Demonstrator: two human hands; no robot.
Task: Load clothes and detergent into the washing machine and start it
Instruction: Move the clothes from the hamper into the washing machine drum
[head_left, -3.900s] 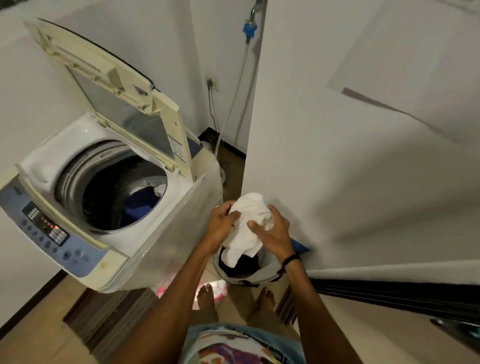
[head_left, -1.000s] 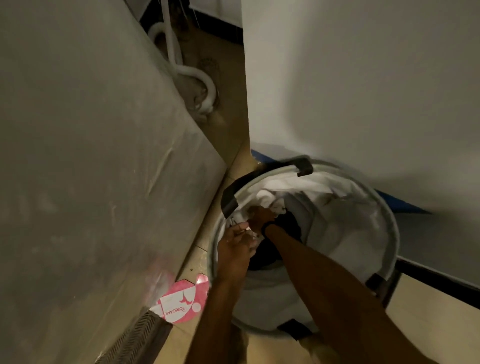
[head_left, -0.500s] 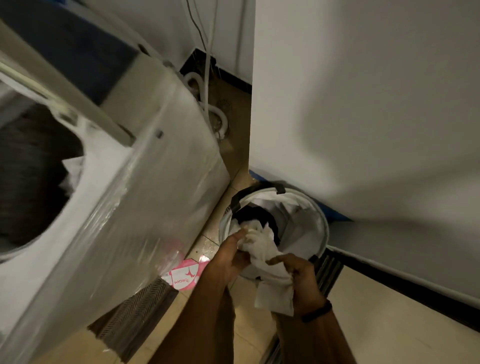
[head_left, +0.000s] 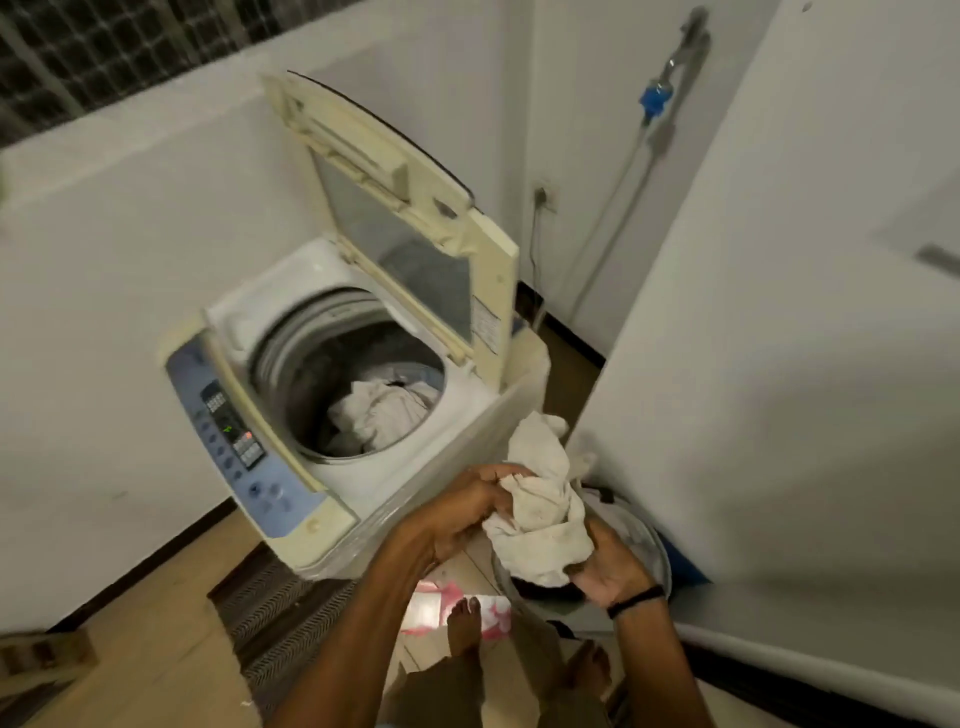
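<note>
One top-loading washing machine (head_left: 400, 473) stands with its lid (head_left: 410, 208) raised and white laundry (head_left: 384, 410) lying in its drum. Just right of the machine, on the floor, sits the laundry basket (head_left: 652, 538), and above its rim hangs a crumpled white cloth (head_left: 545, 504), outside the machine. The left hand (head_left: 467, 514) grips the cloth's machine-side edge with curled fingers; the right hand (head_left: 608, 566) clutches its lower end on the side away from the machine.
</note>
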